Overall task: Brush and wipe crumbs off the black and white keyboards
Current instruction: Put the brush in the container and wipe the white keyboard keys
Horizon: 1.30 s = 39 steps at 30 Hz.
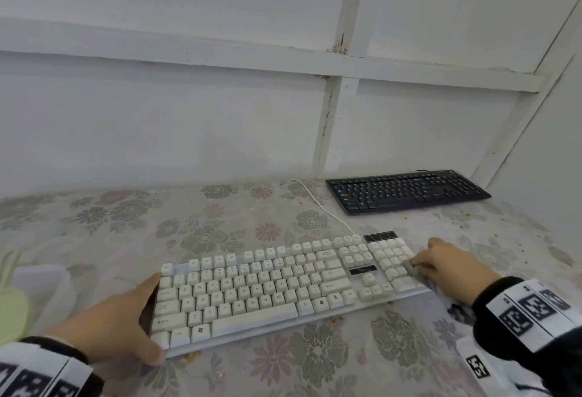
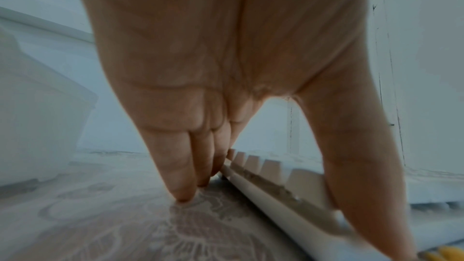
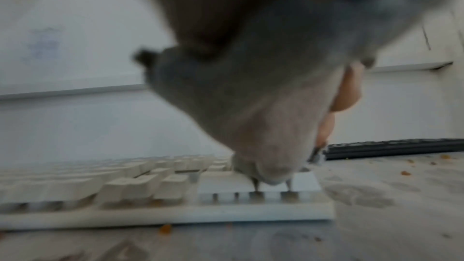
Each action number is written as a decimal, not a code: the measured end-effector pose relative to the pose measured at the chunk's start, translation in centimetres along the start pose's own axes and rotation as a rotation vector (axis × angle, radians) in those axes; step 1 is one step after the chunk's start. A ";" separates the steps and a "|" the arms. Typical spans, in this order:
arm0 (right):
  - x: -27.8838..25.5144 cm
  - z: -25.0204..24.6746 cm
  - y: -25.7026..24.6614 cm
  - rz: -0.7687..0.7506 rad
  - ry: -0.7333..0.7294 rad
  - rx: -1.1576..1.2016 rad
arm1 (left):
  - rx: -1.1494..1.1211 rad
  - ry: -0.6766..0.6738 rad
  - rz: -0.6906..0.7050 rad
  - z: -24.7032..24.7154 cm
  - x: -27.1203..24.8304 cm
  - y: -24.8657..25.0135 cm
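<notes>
The white keyboard [image 1: 283,283] lies across the flowered tablecloth in front of me. My left hand [image 1: 135,318] grips its left end, thumb on the front corner and fingers at the far edge; the left wrist view shows the fingers [image 2: 180,176] reaching down to the cloth beside the keyboard [image 2: 276,192]. My right hand [image 1: 447,267] holds a grey cloth [image 1: 415,273] pressed on the number pad; up close the cloth [image 3: 251,116] covers most of that hand. The black keyboard [image 1: 406,190] sits untouched at the back right. Orange crumbs [image 1: 192,355] lie along the white keyboard's front edge.
More crumbs [image 1: 466,215] dot the tablecloth to the right of the black keyboard. A white cable [image 1: 318,204] runs from the white keyboard to the wall. A translucent plastic container [image 1: 41,283] and something pale green [image 1: 12,311] sit at the left. White panelled walls close the back and right.
</notes>
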State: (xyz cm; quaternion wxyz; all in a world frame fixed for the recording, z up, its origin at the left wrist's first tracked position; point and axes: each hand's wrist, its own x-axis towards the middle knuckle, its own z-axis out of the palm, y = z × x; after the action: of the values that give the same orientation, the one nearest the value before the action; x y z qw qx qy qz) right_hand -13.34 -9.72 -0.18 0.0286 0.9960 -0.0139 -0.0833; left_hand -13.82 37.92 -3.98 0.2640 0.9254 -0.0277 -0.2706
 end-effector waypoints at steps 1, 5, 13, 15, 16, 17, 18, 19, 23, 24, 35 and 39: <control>0.1 -0.1 0.5 0.019 -0.002 -0.009 | 0.002 0.000 0.001 0.0 0.1 -0.1; 0.2 -1.4 1.2 0.071 -0.026 -0.006 | 0.039 -0.011 -0.030 0.0 -0.1 0.4; -0.5 -0.7 -2.7 -0.190 0.022 0.150 | 0.034 -0.011 -0.054 -0.1 -0.2 0.6; -0.6 0.1 -2.8 -0.193 0.032 0.134 | 0.022 -0.005 -0.046 -0.1 -0.2 0.6; -0.6 0.2 -2.6 -0.181 0.045 0.131 | 0.019 -0.005 -0.040 -0.1 -0.2 0.6; -0.5 0.2 -2.3 -0.171 0.055 0.129 | 0.019 -0.002 -0.038 -0.1 -0.3 0.5; -0.5 0.1 -2.0 -0.168 0.058 0.127 | 0.024 -0.002 -0.040 -0.1 -0.4 0.5; -0.3 0.1 -1.8 -0.173 0.058 0.125 | 0.030 -0.005 -0.040 -0.1 -0.4 0.6; 0.3 0.4 -1.1 -0.134 0.057 0.054 | 0.049 -0.009 -0.059 -0.1 -0.7 1.2; 0.4 0.3 -0.9 -0.106 0.053 0.027 | 0.049 -0.012 -0.065 -0.1 -0.7 1.3; 0.1 -0.8 -2.1 0.023 0.118 0.065 | 0.044 -0.005 -0.042 -0.1 -0.7 1.2; -1.8 -2.1 -9.8 -0.284 0.107 0.268 | 0.044 -0.015 -0.038 0.0 -0.7 1.2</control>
State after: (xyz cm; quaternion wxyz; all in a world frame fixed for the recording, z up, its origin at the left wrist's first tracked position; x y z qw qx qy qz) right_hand -14.50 0.28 1.63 -0.1155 0.9859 0.1175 -0.0307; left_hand -14.32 37.05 -2.99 0.2380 0.9294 -0.0179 -0.2816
